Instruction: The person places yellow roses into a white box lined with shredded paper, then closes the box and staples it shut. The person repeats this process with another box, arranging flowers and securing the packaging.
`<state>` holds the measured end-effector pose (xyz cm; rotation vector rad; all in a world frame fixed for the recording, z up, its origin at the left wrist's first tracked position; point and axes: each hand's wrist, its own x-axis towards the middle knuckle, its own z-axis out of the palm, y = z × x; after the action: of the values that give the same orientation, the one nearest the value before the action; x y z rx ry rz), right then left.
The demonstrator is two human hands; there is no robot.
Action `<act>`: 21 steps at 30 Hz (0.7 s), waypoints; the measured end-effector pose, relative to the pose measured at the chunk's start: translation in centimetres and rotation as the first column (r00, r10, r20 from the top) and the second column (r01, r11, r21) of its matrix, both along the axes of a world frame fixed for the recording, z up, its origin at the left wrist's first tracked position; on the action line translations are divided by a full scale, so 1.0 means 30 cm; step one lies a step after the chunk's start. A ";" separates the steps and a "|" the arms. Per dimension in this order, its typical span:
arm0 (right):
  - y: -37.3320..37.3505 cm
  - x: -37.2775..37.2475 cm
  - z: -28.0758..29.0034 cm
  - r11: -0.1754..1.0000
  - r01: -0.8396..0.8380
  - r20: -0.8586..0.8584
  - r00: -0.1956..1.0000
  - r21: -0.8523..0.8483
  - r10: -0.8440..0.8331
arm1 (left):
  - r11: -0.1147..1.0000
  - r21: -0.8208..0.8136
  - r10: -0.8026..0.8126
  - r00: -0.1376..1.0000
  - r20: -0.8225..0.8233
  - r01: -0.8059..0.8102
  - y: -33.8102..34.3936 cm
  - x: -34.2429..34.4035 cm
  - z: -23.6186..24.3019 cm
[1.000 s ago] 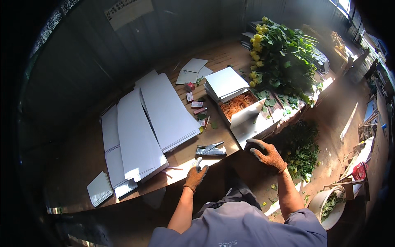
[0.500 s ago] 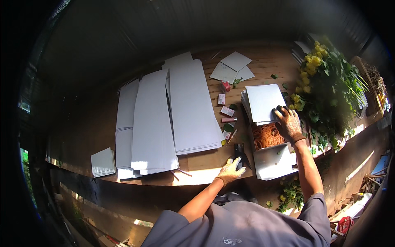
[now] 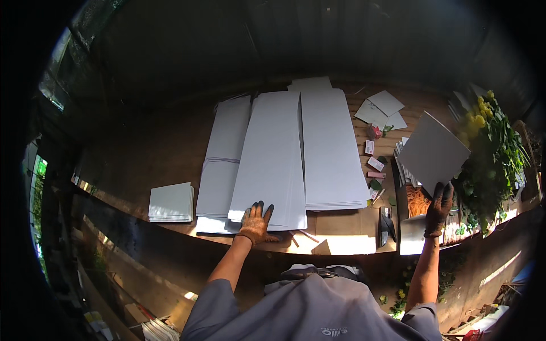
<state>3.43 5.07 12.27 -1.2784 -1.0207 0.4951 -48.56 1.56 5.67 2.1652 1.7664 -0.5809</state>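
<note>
My left hand (image 3: 257, 225), in a stained glove with dark fingertips, lies with fingers spread on the near end of a stack of long white card sheets (image 3: 270, 153). In my right hand (image 3: 439, 210), also gloved, a square white card (image 3: 433, 150) is gripped by its lower corner and held up, tilted. Below and behind it stands a box with orange rubber bands (image 3: 418, 202); the raised card hides part of the box. More white cards (image 3: 402, 165) rest upright-leaning at the box's far end.
Beside the middle stack lie two other long sheet stacks (image 3: 333, 153) (image 3: 224, 153). A small card pile (image 3: 170, 203) sits at the left. Small boxes (image 3: 375, 163), a rose (image 3: 373, 132) and a black tool (image 3: 387, 227) lie right of centre. Yellow roses (image 3: 492, 131) are heaped at far right.
My right hand has lifted a square card off the pile over the rubber-band box. My left hand has moved left from beside the black tool onto the long sheets. The view has shifted left.
</note>
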 end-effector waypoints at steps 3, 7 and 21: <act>-0.037 -0.272 -0.128 0.992 0.005 0.329 0.944 -0.122 0.035 | 0.929 0.306 -0.240 0.968 0.076 0.207 -0.078 -0.001 -0.025; 0.040 -0.582 -0.133 0.961 -0.160 0.237 0.948 -0.224 0.213 | 0.926 0.125 -0.378 0.868 0.322 0.357 -0.119 0.119 0.071; 0.073 -0.985 -0.449 0.811 -0.458 0.519 0.623 -0.364 0.585 | 0.677 -0.219 0.369 0.066 0.927 -0.703 0.219 -0.172 -0.135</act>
<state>-26.12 7.27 -1.21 -1.3353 -1.9876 0.6548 -53.73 8.14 1.62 1.1136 1.6726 1.0741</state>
